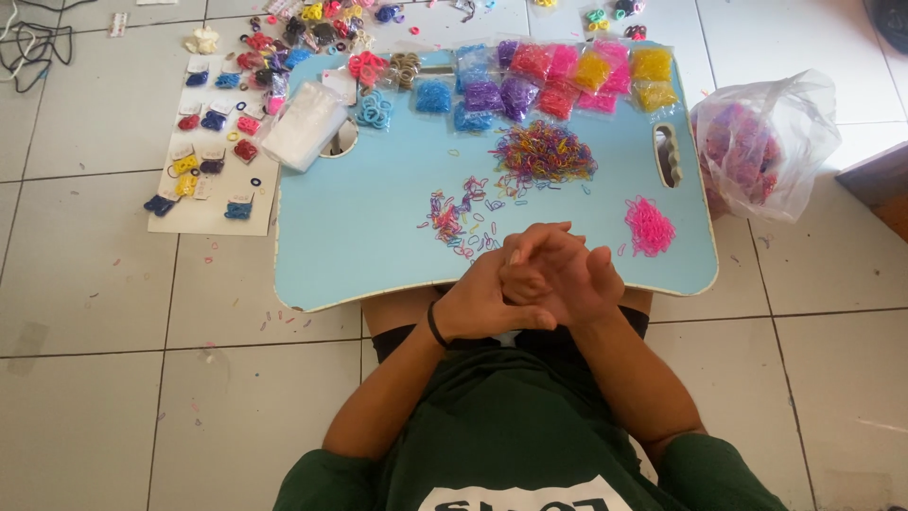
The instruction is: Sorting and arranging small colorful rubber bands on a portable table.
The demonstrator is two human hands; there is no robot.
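My left hand [484,298], with a black band at its wrist, and my right hand [567,274] are clasped together over the near edge of a light blue lap table [359,237]. Their fingers are closed around each other and nothing shows between them. Just beyond the hands lie scattered small coloured rubber bands [463,213]. A multicoloured pile of bands [544,151] sits further out, and a pink pile [649,227] lies to the right of my right hand.
Packets of sorted coloured bands [558,71] line the table's far edge, with a stack of clear bags [303,123] at its left. A white sheet with carded hair ties [213,142] lies on the tiled floor at left, and a filled plastic bag [761,142] at right.
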